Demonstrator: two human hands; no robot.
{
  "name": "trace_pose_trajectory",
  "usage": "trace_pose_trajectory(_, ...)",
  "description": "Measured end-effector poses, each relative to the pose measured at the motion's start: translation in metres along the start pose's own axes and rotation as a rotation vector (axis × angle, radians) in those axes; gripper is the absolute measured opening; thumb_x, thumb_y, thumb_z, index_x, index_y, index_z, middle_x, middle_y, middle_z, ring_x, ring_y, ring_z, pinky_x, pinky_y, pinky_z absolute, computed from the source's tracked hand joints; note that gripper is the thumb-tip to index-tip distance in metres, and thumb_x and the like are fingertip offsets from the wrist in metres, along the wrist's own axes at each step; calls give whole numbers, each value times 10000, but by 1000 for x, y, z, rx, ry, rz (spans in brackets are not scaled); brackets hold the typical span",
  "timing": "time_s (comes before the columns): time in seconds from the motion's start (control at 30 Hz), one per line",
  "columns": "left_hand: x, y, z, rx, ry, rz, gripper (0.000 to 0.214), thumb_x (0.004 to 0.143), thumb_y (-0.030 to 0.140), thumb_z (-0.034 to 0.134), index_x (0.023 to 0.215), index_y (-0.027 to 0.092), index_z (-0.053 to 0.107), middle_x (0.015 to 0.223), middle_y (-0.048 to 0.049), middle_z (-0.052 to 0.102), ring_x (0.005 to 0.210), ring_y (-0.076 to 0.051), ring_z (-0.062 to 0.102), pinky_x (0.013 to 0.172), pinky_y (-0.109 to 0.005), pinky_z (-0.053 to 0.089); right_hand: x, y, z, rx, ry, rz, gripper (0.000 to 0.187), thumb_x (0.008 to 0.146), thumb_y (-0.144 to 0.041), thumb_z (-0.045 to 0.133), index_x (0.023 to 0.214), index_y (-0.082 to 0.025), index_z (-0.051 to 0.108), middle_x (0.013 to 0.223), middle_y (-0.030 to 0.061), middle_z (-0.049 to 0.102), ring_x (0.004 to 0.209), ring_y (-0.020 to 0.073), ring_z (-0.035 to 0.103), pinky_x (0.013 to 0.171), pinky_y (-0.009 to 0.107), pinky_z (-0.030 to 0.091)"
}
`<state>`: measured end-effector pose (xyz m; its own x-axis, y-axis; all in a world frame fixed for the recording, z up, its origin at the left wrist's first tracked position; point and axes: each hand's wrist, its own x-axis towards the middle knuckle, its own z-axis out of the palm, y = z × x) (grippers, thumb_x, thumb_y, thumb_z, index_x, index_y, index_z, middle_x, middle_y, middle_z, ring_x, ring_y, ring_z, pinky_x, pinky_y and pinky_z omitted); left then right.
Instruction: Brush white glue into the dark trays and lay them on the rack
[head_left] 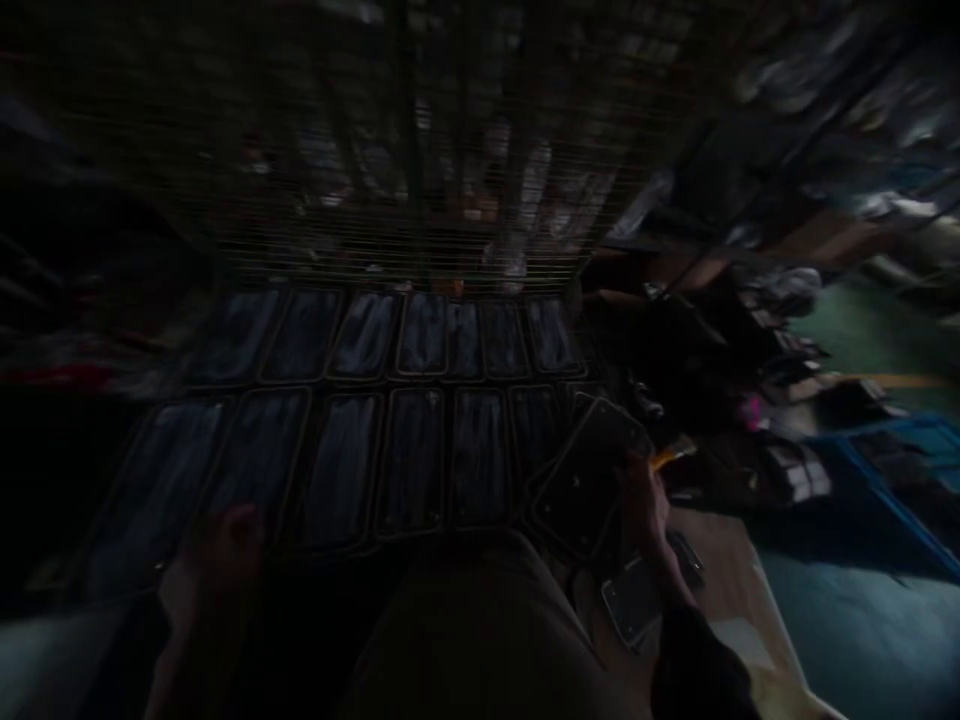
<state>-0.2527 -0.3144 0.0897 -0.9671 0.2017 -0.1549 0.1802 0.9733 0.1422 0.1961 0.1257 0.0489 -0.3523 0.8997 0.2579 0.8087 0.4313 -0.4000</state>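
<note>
My right hand is closed at the right edge of a dark rectangular panel with small pale spots near its corners. This panel sits tilted over the right end of the near row. A thin yellow stick with a pale end, perhaps a brush, juts out to the right from the same hand. My left hand is at the lower left, above the near edge of a streaked panel. Its fingers look bent, but blur and darkness hide whether they hold anything.
Two rows of dark panels with whitish streaks lie before a wire mesh. To the right, a smaller dark plate rests on a brown board. A blue-framed bin stands on the green floor.
</note>
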Motion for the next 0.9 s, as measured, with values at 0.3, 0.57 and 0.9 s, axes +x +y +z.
trace_pose_trajectory(0.3,-158,304,67,-465,-485,1184,191,889,295,549,1049,229,629,948,-25,668,801,-151,656,722,-241,485,-9,2,-3,-39,16,-45,369,928,-325,424,1256,-175,499,1066,120,628,963,265,568,787,390,485)
trace_pose_trajectory(0.57,-194,383,89,-65,-365,1311,179,893,340,563,1010,220,624,1047,-50,617,861,-186,644,700,-266,461,-5,11,-4,70,13,-45,380,892,-289,496,1256,-180,503,1095,132,626,992,273,576,815,403,485)
trace_pose_trajectory(0.9,-194,391,107,-280,-419,1200,114,880,199,511,856,200,622,916,-60,650,817,-183,628,729,-284,445,-7,18,-3,119,23,-56,352,889,-268,490,1231,-191,517,1164,127,613,1053,269,561,860,408,474)
